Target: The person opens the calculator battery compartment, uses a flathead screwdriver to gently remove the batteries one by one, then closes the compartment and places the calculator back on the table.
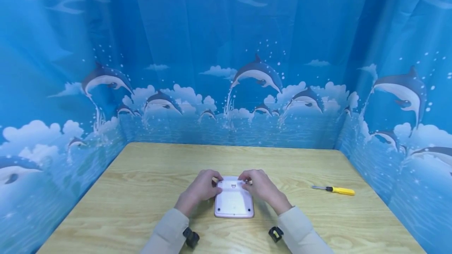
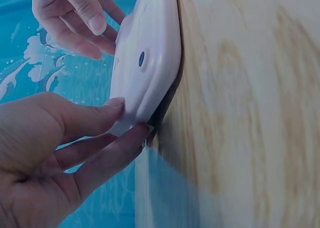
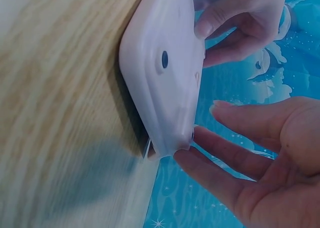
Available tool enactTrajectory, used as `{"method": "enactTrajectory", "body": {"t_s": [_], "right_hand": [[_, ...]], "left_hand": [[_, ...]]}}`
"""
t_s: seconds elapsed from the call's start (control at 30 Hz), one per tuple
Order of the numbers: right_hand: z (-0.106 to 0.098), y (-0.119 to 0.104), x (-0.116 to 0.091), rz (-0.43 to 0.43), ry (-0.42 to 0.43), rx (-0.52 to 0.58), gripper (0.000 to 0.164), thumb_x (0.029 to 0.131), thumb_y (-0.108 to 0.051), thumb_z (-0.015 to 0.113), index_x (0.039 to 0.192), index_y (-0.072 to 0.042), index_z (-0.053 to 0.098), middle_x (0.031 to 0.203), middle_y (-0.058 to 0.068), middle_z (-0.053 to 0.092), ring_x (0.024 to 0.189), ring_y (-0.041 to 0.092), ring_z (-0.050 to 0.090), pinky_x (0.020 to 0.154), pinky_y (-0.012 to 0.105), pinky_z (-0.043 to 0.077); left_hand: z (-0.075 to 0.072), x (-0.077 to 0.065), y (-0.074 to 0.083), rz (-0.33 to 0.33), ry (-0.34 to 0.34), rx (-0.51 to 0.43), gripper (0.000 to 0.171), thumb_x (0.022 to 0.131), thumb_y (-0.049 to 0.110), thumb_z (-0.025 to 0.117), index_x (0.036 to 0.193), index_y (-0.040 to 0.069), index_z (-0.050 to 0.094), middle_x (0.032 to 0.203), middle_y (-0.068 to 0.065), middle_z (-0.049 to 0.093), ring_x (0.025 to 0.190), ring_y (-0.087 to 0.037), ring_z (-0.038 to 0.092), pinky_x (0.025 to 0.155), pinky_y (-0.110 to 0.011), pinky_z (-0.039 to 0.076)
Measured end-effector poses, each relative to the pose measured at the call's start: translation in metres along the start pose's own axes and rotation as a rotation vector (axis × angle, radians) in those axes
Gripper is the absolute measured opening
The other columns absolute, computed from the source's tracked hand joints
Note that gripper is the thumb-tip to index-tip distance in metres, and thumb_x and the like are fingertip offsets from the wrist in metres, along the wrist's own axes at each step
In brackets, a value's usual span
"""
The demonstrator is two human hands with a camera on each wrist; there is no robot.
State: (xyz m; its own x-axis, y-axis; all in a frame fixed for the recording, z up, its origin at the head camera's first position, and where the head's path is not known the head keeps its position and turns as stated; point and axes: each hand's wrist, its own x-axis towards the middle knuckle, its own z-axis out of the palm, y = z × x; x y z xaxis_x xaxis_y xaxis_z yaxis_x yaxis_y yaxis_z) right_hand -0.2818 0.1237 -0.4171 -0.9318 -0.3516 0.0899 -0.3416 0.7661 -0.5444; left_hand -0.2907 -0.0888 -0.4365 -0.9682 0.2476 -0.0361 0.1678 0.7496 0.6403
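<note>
A flat pinkish-white device (image 1: 234, 202), shaped like a calculator lying face down, sits between both hands. Dark round feet (image 1: 218, 209) mark its near corners, and a small latch (image 1: 233, 186) shows toward its far end. My left hand (image 1: 202, 187) pinches the left edge near the far end, thumb (image 2: 102, 117) on the upper face and fingers at the side. On the opposite edge, my right hand (image 1: 262, 186) touches the device with its fingertips (image 3: 186, 155); its thumb (image 3: 235, 115) stands apart from the surface in the right wrist view. The front face is hidden against the table.
A screwdriver (image 1: 340, 190) with a yellow handle lies on the wooden table (image 1: 152, 175), right of the right hand, its tip pointing left. Blue dolphin-print curtains (image 1: 219, 30) enclose the table's back and sides.
</note>
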Motion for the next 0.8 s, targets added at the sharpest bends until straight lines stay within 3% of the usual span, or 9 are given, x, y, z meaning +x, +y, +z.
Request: {"method": "enactTrajectory", "body": {"t_s": [0.3, 0.43, 0.8], "right_hand": [[0.003, -0.003, 0.003, -0.048, 0.010, -0.026, 0.018, 0.089, 0.003, 0.072, 0.104, -0.003, 0.077, 0.106, 0.015, 0.077, 0.102, 0.032, 0.073, 0.091, 0.047, 0.060], [0.005, -0.007, 0.006, -0.099, 0.016, -0.059, 0.015, 0.088, 0.004, 0.072, 0.102, -0.001, 0.077, 0.105, 0.017, 0.078, 0.102, 0.033, 0.073, 0.092, 0.047, 0.060], [0.007, -0.013, 0.012, -0.130, 0.013, -0.115, 0.015, 0.086, 0.005, 0.074, 0.100, 0.003, 0.077, 0.104, 0.021, 0.077, 0.099, 0.036, 0.073, 0.088, 0.046, 0.061]], "left_hand": [[0.002, 0.002, -0.001, 0.008, -0.003, -0.003, 0.028, 0.088, 0.007, 0.079, 0.115, 0.007, 0.073, 0.113, -0.012, 0.072, 0.098, -0.024, 0.070, 0.086, -0.039, 0.061], [0.001, 0.003, -0.003, 0.032, -0.006, -0.004, 0.028, 0.087, 0.006, 0.079, 0.114, 0.005, 0.073, 0.111, -0.013, 0.072, 0.095, -0.024, 0.070, 0.082, -0.037, 0.061], [-0.003, 0.002, -0.004, 0.097, -0.002, 0.013, 0.028, 0.084, 0.005, 0.080, 0.111, 0.003, 0.072, 0.107, -0.013, 0.072, 0.092, -0.023, 0.069, 0.081, -0.036, 0.060]]}}
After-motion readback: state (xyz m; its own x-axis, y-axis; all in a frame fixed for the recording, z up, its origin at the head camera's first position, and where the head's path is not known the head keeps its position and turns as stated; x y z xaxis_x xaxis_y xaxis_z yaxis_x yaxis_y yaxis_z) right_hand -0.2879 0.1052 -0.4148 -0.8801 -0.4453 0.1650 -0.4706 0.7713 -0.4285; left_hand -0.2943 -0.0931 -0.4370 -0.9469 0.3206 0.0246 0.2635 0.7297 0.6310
